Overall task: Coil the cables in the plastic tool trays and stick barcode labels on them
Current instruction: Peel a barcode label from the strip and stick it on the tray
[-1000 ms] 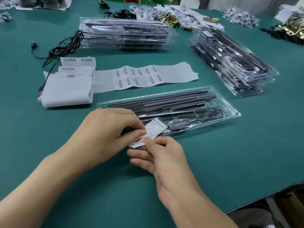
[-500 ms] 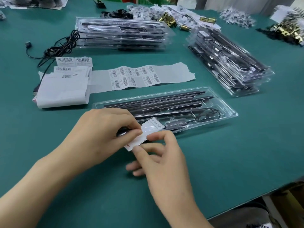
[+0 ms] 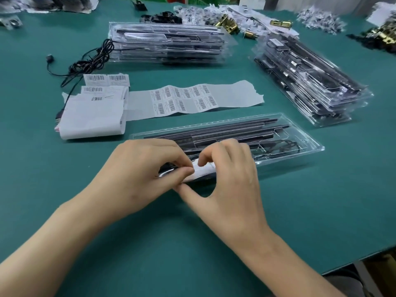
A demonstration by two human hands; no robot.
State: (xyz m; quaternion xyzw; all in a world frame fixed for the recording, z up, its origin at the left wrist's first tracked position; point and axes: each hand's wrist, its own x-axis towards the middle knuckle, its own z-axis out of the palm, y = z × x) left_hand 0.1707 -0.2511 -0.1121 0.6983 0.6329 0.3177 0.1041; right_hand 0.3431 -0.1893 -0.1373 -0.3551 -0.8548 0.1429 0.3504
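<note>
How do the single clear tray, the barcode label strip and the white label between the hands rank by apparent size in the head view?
1. Single clear tray, though it lies slightly nearer the camera.
2. Barcode label strip.
3. White label, pinched by the left hand and right hand.

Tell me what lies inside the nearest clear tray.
Long black rods and, at the right end, a thin black cable. The left hand, right hand and white label cover the near left of the tray.
</note>
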